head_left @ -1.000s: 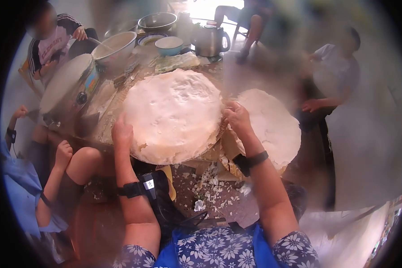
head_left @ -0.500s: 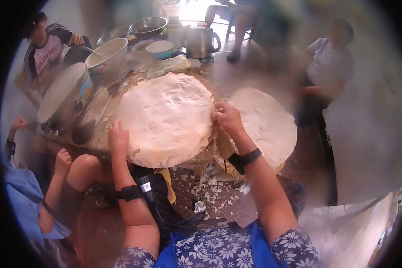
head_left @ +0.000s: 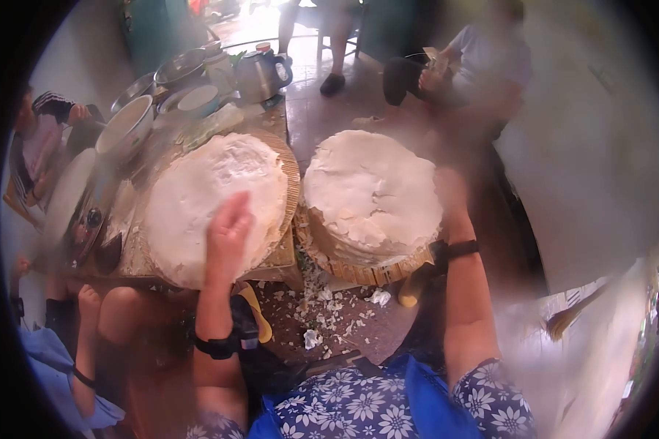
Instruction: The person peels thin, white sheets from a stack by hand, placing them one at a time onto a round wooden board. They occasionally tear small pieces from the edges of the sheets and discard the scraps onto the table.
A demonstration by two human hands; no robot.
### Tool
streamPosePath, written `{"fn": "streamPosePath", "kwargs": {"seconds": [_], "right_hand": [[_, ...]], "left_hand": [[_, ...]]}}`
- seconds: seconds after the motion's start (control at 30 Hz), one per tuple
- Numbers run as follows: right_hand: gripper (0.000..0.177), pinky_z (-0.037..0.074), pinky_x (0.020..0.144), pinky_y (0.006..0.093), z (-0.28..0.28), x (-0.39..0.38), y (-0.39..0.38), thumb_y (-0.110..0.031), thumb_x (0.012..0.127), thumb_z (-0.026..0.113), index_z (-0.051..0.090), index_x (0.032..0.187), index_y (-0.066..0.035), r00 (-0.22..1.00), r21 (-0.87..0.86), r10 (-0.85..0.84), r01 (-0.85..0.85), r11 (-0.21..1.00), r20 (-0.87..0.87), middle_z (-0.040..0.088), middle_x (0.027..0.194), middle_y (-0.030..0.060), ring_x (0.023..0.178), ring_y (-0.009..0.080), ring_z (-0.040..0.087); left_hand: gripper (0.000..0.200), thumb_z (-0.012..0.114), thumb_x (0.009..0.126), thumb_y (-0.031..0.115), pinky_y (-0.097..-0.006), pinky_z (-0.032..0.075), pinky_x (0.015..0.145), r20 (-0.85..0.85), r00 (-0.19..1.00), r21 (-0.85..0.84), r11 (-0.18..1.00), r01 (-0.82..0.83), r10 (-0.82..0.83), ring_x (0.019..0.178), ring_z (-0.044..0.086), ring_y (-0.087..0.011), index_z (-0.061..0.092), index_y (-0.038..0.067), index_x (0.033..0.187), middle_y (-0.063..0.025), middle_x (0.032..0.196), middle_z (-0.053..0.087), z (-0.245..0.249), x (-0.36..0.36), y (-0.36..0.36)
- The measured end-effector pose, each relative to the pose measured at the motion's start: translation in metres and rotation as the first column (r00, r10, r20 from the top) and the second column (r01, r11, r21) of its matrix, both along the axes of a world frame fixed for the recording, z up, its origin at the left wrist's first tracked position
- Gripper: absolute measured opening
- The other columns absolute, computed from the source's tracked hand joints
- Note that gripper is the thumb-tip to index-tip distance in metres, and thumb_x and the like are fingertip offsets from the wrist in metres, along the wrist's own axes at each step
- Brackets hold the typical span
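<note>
My left hand (head_left: 229, 225) is over the left round of pale, thin flatbread (head_left: 205, 197), its fingers smeared by motion. That flatbread lies on a round slatted mat (head_left: 292, 175) on the table. My right hand (head_left: 452, 192) is at the right edge of a thick stack of similar flatbreads (head_left: 373, 190). Its fingers are blurred, so I cannot make out whether they grip the edge. The stack's top sheet is wrinkled and cracked, and the layers show along its front side. Another slatted mat (head_left: 377, 274) is beneath the stack.
Metal bowls (head_left: 179, 68), a white basin (head_left: 124, 126) and a steel kettle (head_left: 262, 77) stand on the wooden table (head_left: 277, 121). Pale scraps (head_left: 312, 339) litter the floor. One person sits at the left, another in a white shirt (head_left: 483, 58) at the back right. A broom (head_left: 575, 311) is at right.
My left hand has left the left flatbread's edge and come over its surface. My right hand has moved from between the rounds to the right stack's far right side. The view has turned right.
</note>
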State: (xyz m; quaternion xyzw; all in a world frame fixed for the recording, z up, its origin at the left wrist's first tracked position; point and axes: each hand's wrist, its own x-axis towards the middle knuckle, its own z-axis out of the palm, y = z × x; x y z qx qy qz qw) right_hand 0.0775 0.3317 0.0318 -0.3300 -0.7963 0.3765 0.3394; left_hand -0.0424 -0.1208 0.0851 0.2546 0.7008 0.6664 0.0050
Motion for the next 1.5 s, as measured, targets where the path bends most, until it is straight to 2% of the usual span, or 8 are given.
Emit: {"fn": "streamPosePath", "kwargs": {"seconds": [0.13,0.2,0.23,0.33,0.47,0.67,0.77,1.5], "right_hand": [[0.020,0.048,0.064,0.0308,-0.009,0.032,0.020,-0.019,0.076,0.057,0.067,0.083,-0.002,0.991,0.016,-0.037,0.035,0.999,0.129,0.065,0.071,0.0105,0.064,0.0190,0.062],[0.021,0.048,0.064,0.0305,-0.034,0.041,0.041,-0.019,0.076,0.055,0.067,0.082,-0.002,0.998,-0.130,-0.007,0.016,0.991,0.064,0.065,0.069,0.0105,0.064,0.0194,0.062],[0.012,0.041,0.048,0.0255,-0.041,0.038,0.043,-0.013,0.080,0.052,0.061,0.080,-0.004,1.000,-0.122,-0.014,0.013,0.993,-0.010,0.054,0.064,-0.0018,0.051,0.0103,0.049],[0.023,0.048,0.066,0.0324,-0.058,0.031,0.061,-0.019,0.074,0.054,0.067,0.080,-0.001,0.999,-0.178,-0.011,0.017,0.984,0.032,0.065,0.070,0.0124,0.067,0.0225,0.064],[0.023,0.049,0.071,0.0351,-0.036,0.034,0.051,-0.023,0.073,0.058,0.068,0.082,-0.005,0.958,0.103,-0.023,-0.007,0.995,0.286,0.066,0.077,0.0139,0.075,0.0268,0.065],[0.023,0.049,0.072,0.0354,-0.019,0.036,0.033,-0.023,0.072,0.059,0.069,0.083,-0.005,0.965,0.020,-0.044,0.040,0.999,0.259,0.067,0.080,0.0136,0.078,0.0284,0.064],[0.023,0.049,0.073,0.0345,-0.043,0.032,0.053,-0.023,0.072,0.060,0.069,0.084,-0.006,0.936,0.217,-0.088,0.013,0.976,0.342,0.067,0.080,0.0134,0.078,0.0273,0.065],[0.019,0.048,0.068,0.0314,-0.072,0.036,0.076,-0.021,0.070,0.061,0.069,0.078,-0.006,0.973,0.186,0.012,-0.056,0.981,0.229,0.067,0.072,0.0091,0.069,0.0202,0.063]], "left_hand": [[0.053,0.056,0.082,0.006,-0.0278,0.043,0.087,0.377,0.828,0.019,0.897,0.441,-0.415,0.101,0.052,-0.0152,0.039,0.001,0.133,-0.0132,0.122,0.052,-0.025,0.060,0.079],[0.062,0.057,0.080,0.006,-0.0286,0.040,0.089,0.504,0.811,0.014,0.942,0.335,-0.296,0.106,0.048,-0.0159,0.032,0.001,0.136,-0.0163,0.131,0.043,-0.058,0.070,0.103],[0.064,0.057,0.079,0.006,-0.0294,0.040,0.091,0.518,0.824,0.002,0.964,0.267,-0.230,0.109,0.047,-0.0169,0.030,0.001,0.137,-0.0171,0.133,0.041,-0.064,0.069,0.108],[0.069,0.057,0.078,0.005,-0.0332,0.031,0.102,0.504,0.860,-0.025,0.994,0.105,-0.079,0.124,0.038,-0.0237,0.024,0.002,0.139,-0.0193,0.140,0.032,-0.095,0.056,0.120],[0.072,0.057,0.079,0.007,-0.0349,0.027,0.105,0.523,0.852,0.005,1.000,-0.021,0.015,0.131,0.030,-0.0270,0.020,0.001,0.141,-0.0192,0.143,0.027,-0.101,0.040,0.132],[0.064,0.058,0.077,0.011,-0.0336,0.036,0.095,0.655,0.755,0.122,0.981,-0.153,0.036,0.114,0.045,-0.0207,0.033,0.001,0.135,-0.0123,0.128,0.045,-0.105,0.010,0.150],[0.049,0.058,0.077,0.011,-0.0313,0.040,0.081,0.713,0.699,0.256,0.948,-0.191,-0.052,0.090,0.053,-0.0148,0.044,0.007,0.124,-0.0025,0.099,0.056,-0.116,0.002,0.156],[0.025,0.058,0.078,0.001,-0.0225,0.044,0.067,0.570,0.814,0.207,0.938,-0.276,0.114,0.072,0.052,-0.0082,0.057,0.003,0.104,0.0001,0.084,0.059,-0.087,0.008,0.168]]}}
